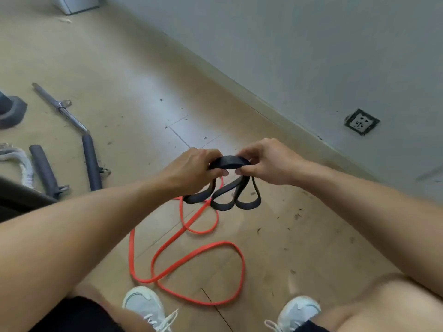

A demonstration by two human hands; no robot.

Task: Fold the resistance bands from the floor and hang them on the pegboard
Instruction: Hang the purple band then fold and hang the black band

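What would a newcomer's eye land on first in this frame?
Most likely the two hands at centre: the left hand and right hand grip a black resistance band gathered into hanging loops. Just below, an orange resistance band sprawls in loose curves on the wooden floor, between the hands and the white sneakers. Grey bar handles lie at the left.

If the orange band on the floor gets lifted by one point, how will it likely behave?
The orange band lies in loose, crossing curves, so it is probably floppy and would dangle in long loops. It is thin and flat, so likely light. Where its loops overlap it may tangle, and it runs under the black band.
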